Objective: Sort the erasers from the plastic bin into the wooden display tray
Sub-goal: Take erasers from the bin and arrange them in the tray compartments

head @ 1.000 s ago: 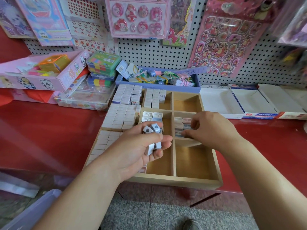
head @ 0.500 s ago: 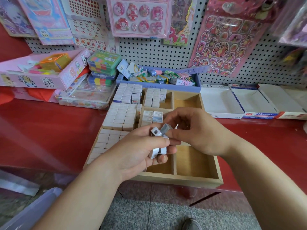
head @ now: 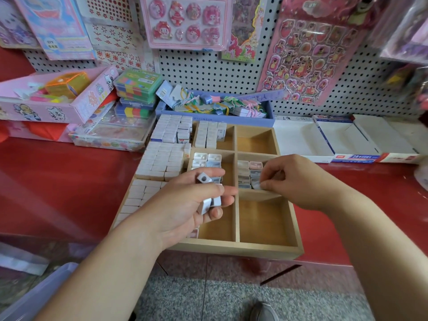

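One plastic bin shows at the lower left, below the near edge of the counter. Three erasers can be counted in the left hand, its grip closed round them above the wooden tray, which overhangs that edge. Half a second ago the right hand was at this bundle, pulling one out. Now it has moved right, and its grip pinches one eraser between thumb and fingertips at the near edge of the middle compartment in the tray's right column, beside two short rows lying there.
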Demonstrator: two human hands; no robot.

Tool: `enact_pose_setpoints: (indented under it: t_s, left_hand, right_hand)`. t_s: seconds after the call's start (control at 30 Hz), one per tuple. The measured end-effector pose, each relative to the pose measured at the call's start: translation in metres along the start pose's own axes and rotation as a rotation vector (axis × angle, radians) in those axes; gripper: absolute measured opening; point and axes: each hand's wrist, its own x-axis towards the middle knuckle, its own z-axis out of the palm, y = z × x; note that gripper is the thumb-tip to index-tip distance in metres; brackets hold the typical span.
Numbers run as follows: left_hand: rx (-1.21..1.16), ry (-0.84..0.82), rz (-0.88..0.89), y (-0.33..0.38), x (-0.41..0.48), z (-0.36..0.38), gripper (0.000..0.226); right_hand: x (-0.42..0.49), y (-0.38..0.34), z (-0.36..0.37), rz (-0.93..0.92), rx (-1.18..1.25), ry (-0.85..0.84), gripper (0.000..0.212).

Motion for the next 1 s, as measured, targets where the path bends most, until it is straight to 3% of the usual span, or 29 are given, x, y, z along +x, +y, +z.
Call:
enact_pose_setpoints:
  t_s: [0.53,0.67,0.8,1.0]
  left_hand:
    - [0.019,-0.006,-0.007,-0.003,0.001,0.001,0.036]
    - [0.051,-0.021,0.004,-0.003,0.000,0.000,0.037]
    - [0.104,-0.102,0.012,-0.005,-0.001,0.002,0.031]
    - [0.197,-0.126,0.026,-0.007,-0.002,0.000,0.039]
  right_hand:
    - [-0.002,-0.009,-0.001,0.053,-0.137,-0.055,0.020]
    - [-0.002,-0.024,0.001,-0.049,0.191,0.102,0.015]
    - [-0.006,-0.062,0.015,-0.154,0.559,-0.029,0.023]
    - [-0.001,-0.067,0.023,-0.104,0.581,-0.049,0.013]
